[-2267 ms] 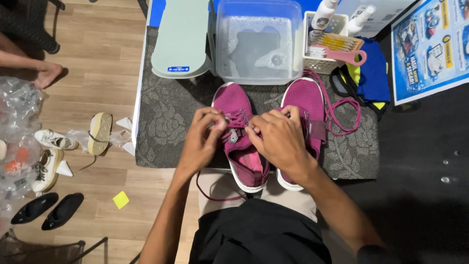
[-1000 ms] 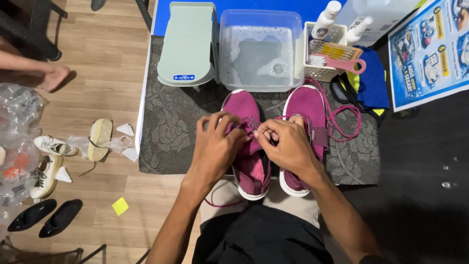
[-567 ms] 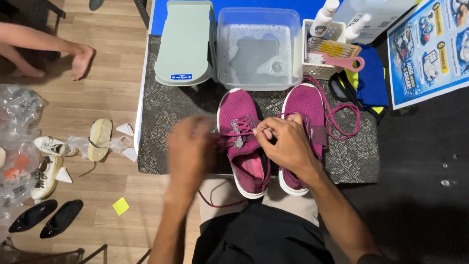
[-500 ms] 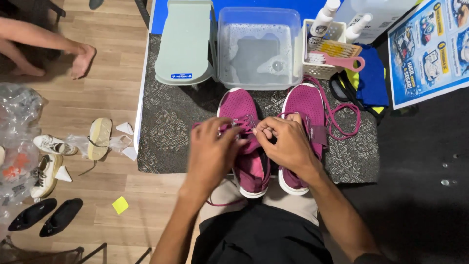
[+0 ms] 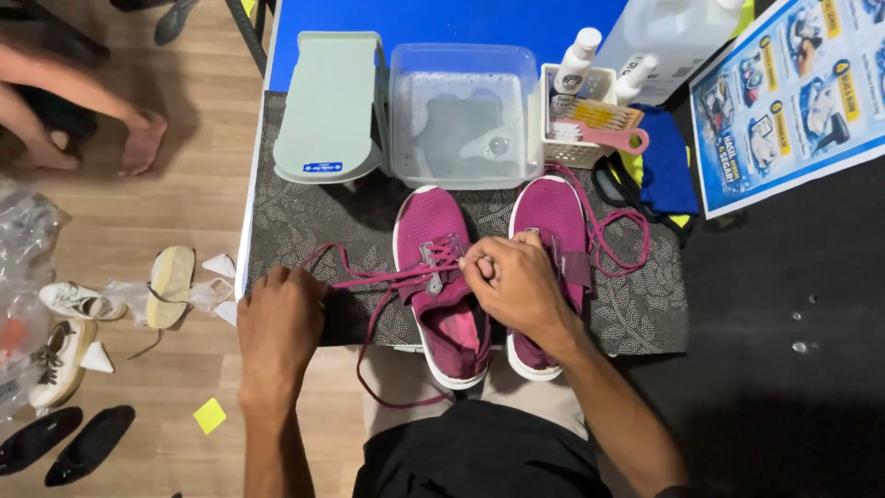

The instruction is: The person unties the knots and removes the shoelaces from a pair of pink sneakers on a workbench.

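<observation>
- The dark patterned mat (image 5: 304, 217) covers the tabletop and carries almost all the things.
- A clear plastic tub (image 5: 466, 115) with foamy water stands at the far edge of the mat, and a pale green lid (image 5: 332, 106) lies just beside it on the left.
- A small white basket (image 5: 581, 129) with bottles and a pink brush stands to the right of the tub.
- Two magenta sneakers are side by side near the person: the left sneaker (image 5: 442, 295) in the middle, the right sneaker (image 5: 544, 231) touching it.
- The right hand (image 5: 512, 281) is closed; its fingers pinch the magenta lace (image 5: 369, 277) at the eyelets of the left sneaker.
- The left hand (image 5: 277, 318) is at the left edge of the mat, closed on the other end of the lace, it seems, though the grip itself is hidden under the hand.
- The lace runs tight between both hands, and a loose loop hangs over the front edge.
- A second lace (image 5: 618, 235) lies loose beside the right sneaker.
</observation>
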